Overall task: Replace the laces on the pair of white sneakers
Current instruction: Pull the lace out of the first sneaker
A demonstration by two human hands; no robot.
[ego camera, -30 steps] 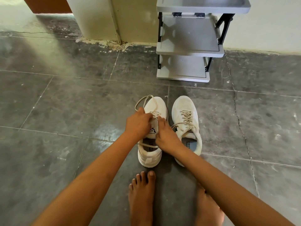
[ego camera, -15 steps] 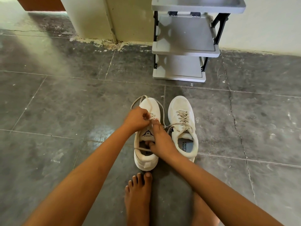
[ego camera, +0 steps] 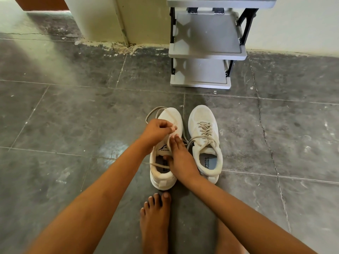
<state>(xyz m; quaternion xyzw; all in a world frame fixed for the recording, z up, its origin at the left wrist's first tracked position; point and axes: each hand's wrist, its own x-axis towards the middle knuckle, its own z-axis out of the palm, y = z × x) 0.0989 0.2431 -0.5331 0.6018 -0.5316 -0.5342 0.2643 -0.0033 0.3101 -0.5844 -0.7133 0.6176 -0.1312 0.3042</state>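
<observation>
Two white sneakers stand side by side on the floor, toes pointing away from me. The left sneaker (ego camera: pixel 166 173) has a loose beige lace (ego camera: pixel 155 111) looping past its toe and trailing across its opening. My left hand (ego camera: pixel 157 129) pinches that lace above the eyelets. My right hand (ego camera: pixel 178 156) lies on the left sneaker's tongue, thumb inside the opening, fingertips up near the lace. The right sneaker (ego camera: pixel 205 142) is laced, with its ends untied and hanging to the left.
A grey shoe rack (ego camera: pixel 205 52) with black side frames stands against the wall behind the sneakers. My bare foot (ego camera: pixel 156 220) rests on the dark tiled floor just in front of the left sneaker. A wall corner (ego camera: pixel 121 24) sits at the back left.
My left hand has drawn the lace up and slightly away from the eyelets. My right hand has slid a little down onto the tongue. The camera has shifted closer.
</observation>
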